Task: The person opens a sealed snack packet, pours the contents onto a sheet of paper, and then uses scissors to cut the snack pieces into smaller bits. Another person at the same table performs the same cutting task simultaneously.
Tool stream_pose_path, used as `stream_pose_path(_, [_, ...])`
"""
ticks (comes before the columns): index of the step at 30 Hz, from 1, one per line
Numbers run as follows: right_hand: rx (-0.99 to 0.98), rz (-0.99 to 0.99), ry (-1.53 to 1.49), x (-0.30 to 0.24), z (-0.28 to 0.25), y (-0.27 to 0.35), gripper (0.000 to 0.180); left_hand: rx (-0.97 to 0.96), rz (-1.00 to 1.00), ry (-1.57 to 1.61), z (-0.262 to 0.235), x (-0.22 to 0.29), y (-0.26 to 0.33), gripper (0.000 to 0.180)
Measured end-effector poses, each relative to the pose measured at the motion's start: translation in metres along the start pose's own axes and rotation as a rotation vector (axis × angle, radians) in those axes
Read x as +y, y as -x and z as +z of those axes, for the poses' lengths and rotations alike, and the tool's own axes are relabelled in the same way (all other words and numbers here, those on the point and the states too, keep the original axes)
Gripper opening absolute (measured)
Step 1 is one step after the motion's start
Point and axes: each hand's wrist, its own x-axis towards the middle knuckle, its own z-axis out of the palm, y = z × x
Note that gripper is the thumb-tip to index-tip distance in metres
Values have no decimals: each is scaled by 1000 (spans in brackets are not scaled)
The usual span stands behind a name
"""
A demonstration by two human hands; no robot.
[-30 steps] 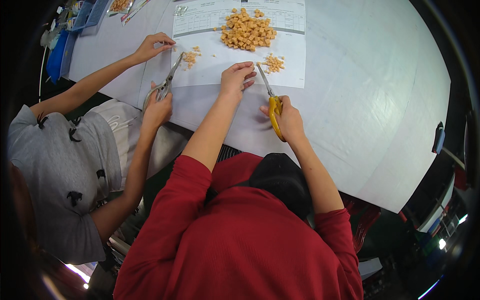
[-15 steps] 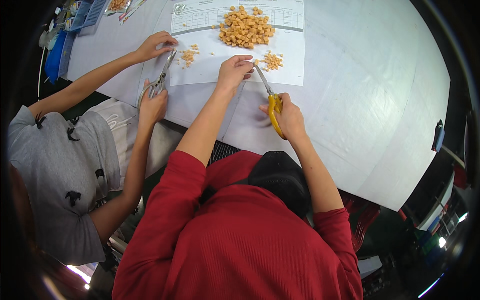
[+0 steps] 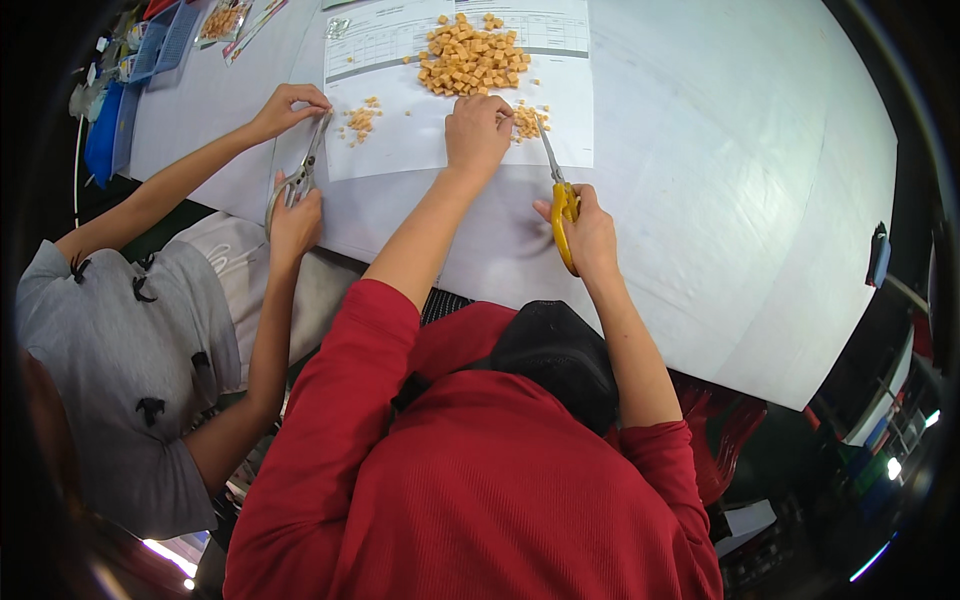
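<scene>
My right hand grips yellow-handled scissors, whose narrow blades point away from me, tips over the right edge of a small pile of tiny orange pieces. Just left of that pile is my left hand, back upward, fingers bent and drawn together. Whatever its fingertips pinch, if anything, is hidden. Beyond it lies a larger heap of orange cubes on printed paper sheets.
On my left a co-worker's hand holds metal scissors; their other hand is at the blade tips. Nearby are another pile of small pieces, a clear bag and blue baskets. The white table extends right.
My left fingers and the scissor tips have moved apart. The left hand is nearer the large heap, and the right hand has shifted slightly right. The whole view has shifted a little.
</scene>
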Motion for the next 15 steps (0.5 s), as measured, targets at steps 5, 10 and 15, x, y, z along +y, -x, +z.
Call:
stream_pose_path(5, [-40, -73, -16, -7, 0, 2, 70, -174, -518, 873, -18, 1, -5, 9])
stream_pose_path(10, [-55, -97, 25, -12, 2, 3, 70, -242, -667, 1072, -27, 2, 1, 17])
stream_pose_path(15, [-56, -110, 51, -12, 5, 3, 73, -232, -704, 1161, -24, 0, 6, 19])
